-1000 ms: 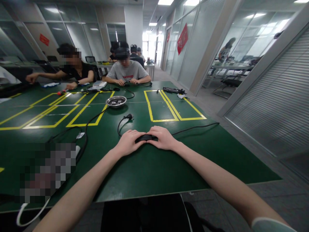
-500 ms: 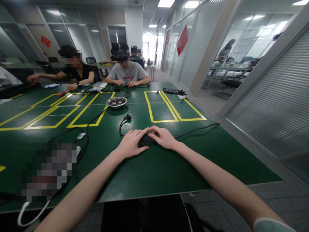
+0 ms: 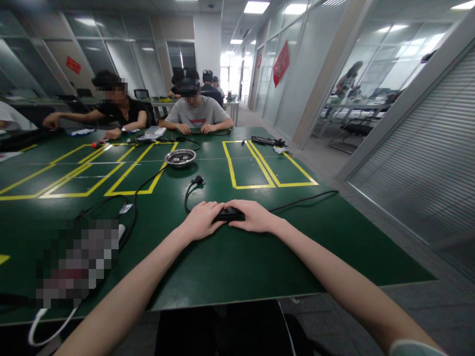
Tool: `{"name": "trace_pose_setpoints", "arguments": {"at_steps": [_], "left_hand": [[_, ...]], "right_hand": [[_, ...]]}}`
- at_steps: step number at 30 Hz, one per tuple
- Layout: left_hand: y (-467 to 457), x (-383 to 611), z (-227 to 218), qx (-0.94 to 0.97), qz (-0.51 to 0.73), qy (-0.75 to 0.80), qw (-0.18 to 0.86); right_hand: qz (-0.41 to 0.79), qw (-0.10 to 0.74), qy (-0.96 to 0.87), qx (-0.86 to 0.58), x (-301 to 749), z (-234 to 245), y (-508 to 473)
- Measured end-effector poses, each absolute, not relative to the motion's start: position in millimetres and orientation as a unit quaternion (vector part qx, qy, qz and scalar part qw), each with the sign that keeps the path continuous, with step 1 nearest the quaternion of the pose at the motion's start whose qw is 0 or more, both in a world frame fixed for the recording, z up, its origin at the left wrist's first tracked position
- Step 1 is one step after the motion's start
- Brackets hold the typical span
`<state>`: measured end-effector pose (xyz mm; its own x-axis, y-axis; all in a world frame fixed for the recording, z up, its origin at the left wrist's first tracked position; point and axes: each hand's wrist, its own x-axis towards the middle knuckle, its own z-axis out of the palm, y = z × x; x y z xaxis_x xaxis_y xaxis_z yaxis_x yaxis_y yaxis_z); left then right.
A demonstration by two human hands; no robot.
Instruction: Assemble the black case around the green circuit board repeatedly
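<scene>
A small black device (image 3: 229,214) lies on the green table (image 3: 230,262) in front of me. My left hand (image 3: 200,221) rests at its left end with the fingers curled against it. My right hand (image 3: 251,216) covers its right end, fingers bent over the top. A black cable runs from the device rightward across the table (image 3: 304,199). Another black cable (image 3: 188,195) loops from near my left hand up to a plug (image 3: 198,179).
A metal dish (image 3: 179,157) with small parts sits beyond the plug. Yellow tape rectangles (image 3: 256,168) mark the table. Black cables and a white one (image 3: 122,217) lie at the left. Two people sit at the far side, others behind them. The table's right edge borders a corridor.
My left fingers were stretched flat beside the device half a second ago and are now curled against it. Both hands stay at the same spot on the device.
</scene>
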<state>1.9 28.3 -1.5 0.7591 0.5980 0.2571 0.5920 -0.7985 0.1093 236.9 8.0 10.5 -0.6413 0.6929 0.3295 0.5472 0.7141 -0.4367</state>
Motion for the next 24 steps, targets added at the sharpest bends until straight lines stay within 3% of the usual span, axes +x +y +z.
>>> {"name": "trace_pose_setpoints", "arguments": {"at_steps": [9,15,18,20,24], "left_hand": [[31.4,-0.5,4.3,0.923,0.177,0.343,0.012],[27.1,-5.0,11.0,0.922,0.207,0.317,0.084],[25.6,-5.9,12.4,0.930,0.202,0.303,0.050],[24.9,-5.9,13.9,0.940,0.191,0.283,0.009],[24.3,-4.8,16.7,0.952,0.180,0.244,-0.046]], "right_hand": [[0.023,0.156,-0.915,-0.372,234.3,10.3,13.6],[0.044,0.188,-0.912,-0.362,236.8,14.7,10.1],[0.147,0.241,-0.889,-0.360,240.9,16.8,8.5],[0.292,0.267,-0.849,-0.350,244.4,16.8,8.9],[0.569,0.233,-0.718,-0.324,247.9,14.1,11.4]]}}
